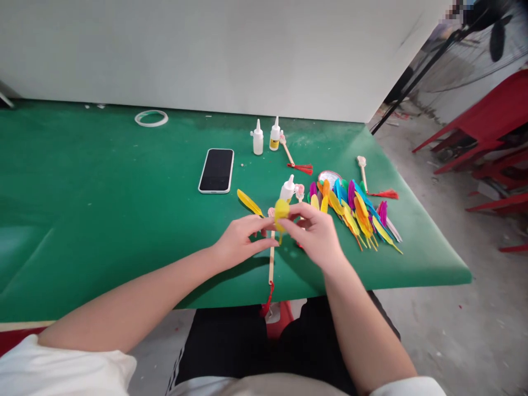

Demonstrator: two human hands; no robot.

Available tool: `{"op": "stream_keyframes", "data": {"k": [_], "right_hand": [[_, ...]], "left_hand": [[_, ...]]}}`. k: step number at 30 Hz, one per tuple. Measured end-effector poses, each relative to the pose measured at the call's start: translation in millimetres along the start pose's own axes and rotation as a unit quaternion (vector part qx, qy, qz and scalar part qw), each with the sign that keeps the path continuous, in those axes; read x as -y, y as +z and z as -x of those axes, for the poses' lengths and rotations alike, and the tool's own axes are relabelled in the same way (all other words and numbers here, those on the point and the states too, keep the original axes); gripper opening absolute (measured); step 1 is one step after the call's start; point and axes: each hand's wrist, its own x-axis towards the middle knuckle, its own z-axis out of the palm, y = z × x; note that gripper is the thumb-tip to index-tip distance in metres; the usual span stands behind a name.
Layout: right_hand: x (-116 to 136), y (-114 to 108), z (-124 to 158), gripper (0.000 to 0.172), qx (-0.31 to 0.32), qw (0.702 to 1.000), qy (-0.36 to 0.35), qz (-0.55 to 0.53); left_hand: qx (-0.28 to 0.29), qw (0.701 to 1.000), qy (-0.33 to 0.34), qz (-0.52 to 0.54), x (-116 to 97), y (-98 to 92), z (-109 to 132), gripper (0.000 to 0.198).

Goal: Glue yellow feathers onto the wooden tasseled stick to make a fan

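Observation:
My right hand (315,234) pinches a yellow feather (281,210), which is blurred. Close beside it, my left hand (241,239) has its thumb and fingers apart, the fingertips near the feather. Below the fingertips, a thin wooden stick (271,265) runs toward the table's front edge, its red tassel (268,300) hanging over. The stick's top is partly covered by my hands. Another yellow feather (249,202) lies just beyond my left hand. Behind my right hand stands a white glue bottle (287,190), and another stick's pink-white head (300,191) shows next to it.
Many coloured feathers (358,212) lie in a pile on the right, near a tasselled stick (363,175). Farther back are two glue bottles (258,142) and another tasselled stick (287,151). A phone (216,170) and a tape roll (151,118) are on the green table (103,209).

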Motion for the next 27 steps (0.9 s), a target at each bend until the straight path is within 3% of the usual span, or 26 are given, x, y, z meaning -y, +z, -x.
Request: {"op": "stream_keyframes", "data": {"k": [3,6,9,13,17,20,22,25,27], "right_hand": [[7.3,22.2,-2.1,0.013,-0.002,0.999,-0.043,0.0],[0.9,16.4,-11.9,0.018,-0.069,0.997,-0.032,-0.011],[-17.2,-3.5,-25.1,0.016,-0.185,0.982,0.039,-0.011],[-39.8,-20.0,-33.9,0.025,-0.192,0.978,0.08,0.013],[-52.6,-16.7,-36.5,0.025,-0.146,0.987,0.054,0.048],[-57.9,-8.5,-40.1,0.05,-0.104,0.988,0.039,0.105],[-59.6,-2.9,-42.1,0.06,-0.08,0.984,0.026,0.158],[-60.2,2.6,-43.3,0.045,-0.07,0.97,0.012,0.235],[-60.0,4.1,-43.5,0.032,-0.072,0.961,0.01,0.267]], "left_hand": [[-0.04,0.992,-0.113,0.03,-3.4,2.5,1.4,0.029],[-0.083,0.971,-0.203,0.096,-2.2,1.2,0.1,0.03],[-0.115,0.947,-0.244,0.176,0.7,-1.7,-1.7,0.035],[-0.132,0.932,-0.247,0.231,3.1,-3.4,-1.7,0.031],[-0.123,0.945,-0.222,0.206,2.6,-2.4,0.2,0.033],[-0.113,0.973,-0.162,0.12,2.7,-2.0,3.0,0.027],[-0.112,0.99,-0.081,0.036,4.0,-1.9,6.1,0.023],[-0.093,0.99,0.043,-0.098,5.5,-1.8,11.3,0.023],[-0.081,0.98,0.082,-0.161,4.5,-1.8,13.4,0.024]]}}
